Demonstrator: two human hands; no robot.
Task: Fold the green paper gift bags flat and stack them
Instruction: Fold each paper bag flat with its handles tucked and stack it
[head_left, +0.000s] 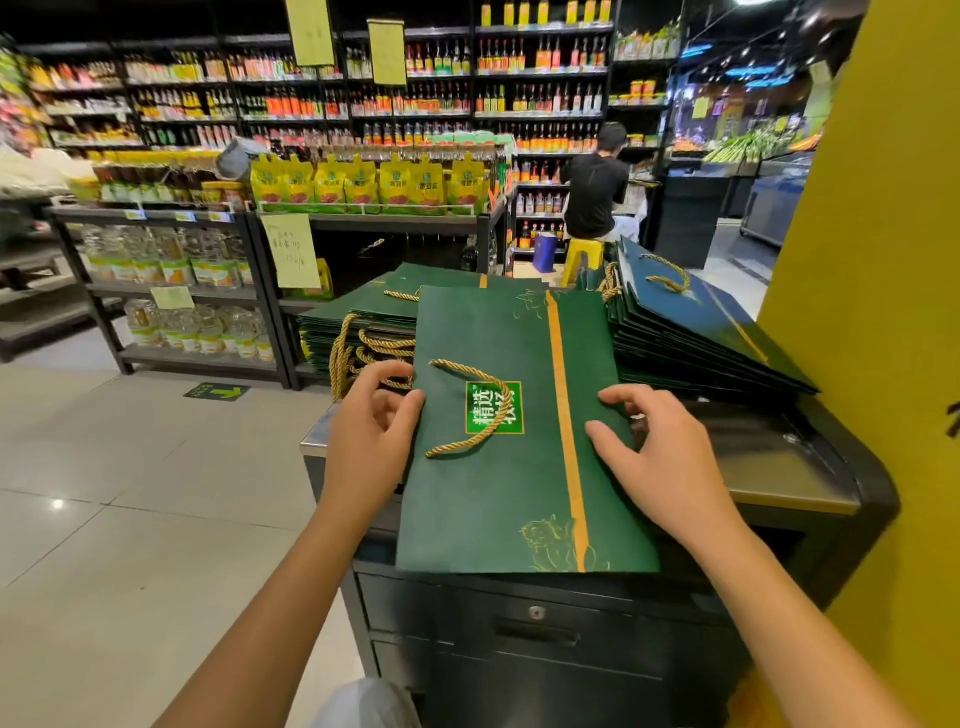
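A green paper gift bag (498, 499) with an orange stripe, a green label and a gold rope handle lies flat on the dark counter (769, 467). My left hand (371, 436) pinches its left edge, thumb on top. My right hand (660, 452) holds its right edge, thumb on the bag's face and fingers curled at the side. Behind it on the left sits a stack of flat green bags (363, 317) with gold handles hanging off. A second, slanting stack of bags (691, 332) leans at the back right.
The counter has drawers with a lock (536, 613) below. A yellow pillar (878, 312) rises at the right. Store shelves (208, 270) stand to the left across a tiled floor (130, 493). A person in black (595, 187) sits on a yellow stool behind.
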